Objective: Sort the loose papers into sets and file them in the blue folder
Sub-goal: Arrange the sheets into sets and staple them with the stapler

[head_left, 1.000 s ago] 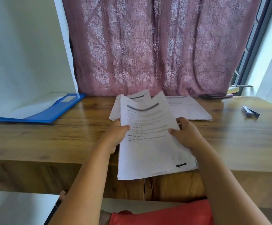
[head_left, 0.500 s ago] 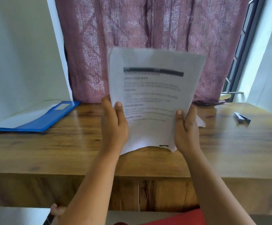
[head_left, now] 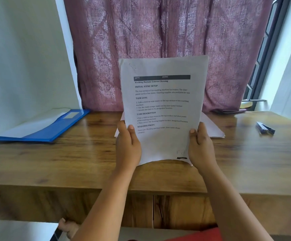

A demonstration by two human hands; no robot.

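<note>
White printed papers (head_left: 160, 105) are standing upright in front of you, lifted above the brown wooden table (head_left: 89, 162). Your left hand (head_left: 128, 145) is gripping their lower left edge, thumb lying across the front, and your right hand (head_left: 200, 146) is gripping the lower right edge likewise. More white loose sheets (head_left: 212, 129) are lying flat on the table behind them. A blue plastic folder (head_left: 54, 129) is lying open at the far left, and a small dark stapler (head_left: 265, 128) is sitting far right.
</note>
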